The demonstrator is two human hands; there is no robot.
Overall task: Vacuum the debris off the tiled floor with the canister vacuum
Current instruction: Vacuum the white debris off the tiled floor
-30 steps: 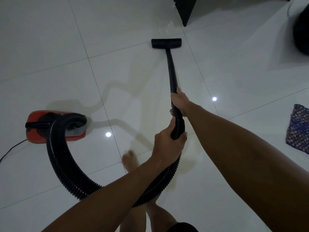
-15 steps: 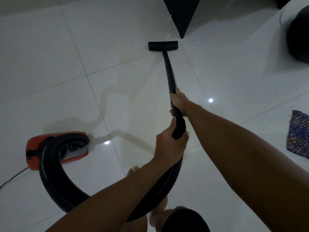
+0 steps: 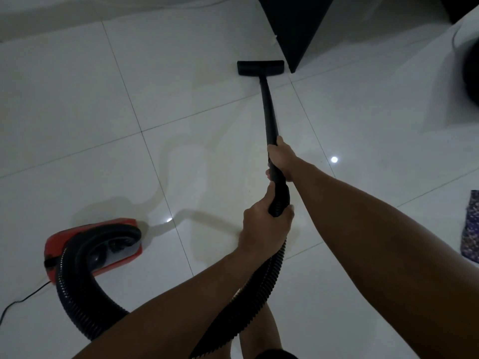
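The black wand (image 3: pixel 269 110) of the canister vacuum runs straight ahead of both hands to the flat floor nozzle (image 3: pixel 260 67), which lies on the white tiled floor (image 3: pixel 181 73) just beside the corner of a dark piece of furniture (image 3: pixel 293 27). The right hand (image 3: pixel 281 158) is curled round the wand's lower end; the left hand (image 3: pixel 264 225), nearer the body, grips the cuff where the ribbed hose (image 3: pixel 72 294) joins it. From there the hose loops back under the left forearm and round to the red canister (image 3: pixel 90 244), out to the left of the hands, with a thin cord (image 3: pixel 23 300) trailing off it. A patterned cloth (image 3: pixel 470 229) lies far right of the right arm. No debris can be made out in the dim light.
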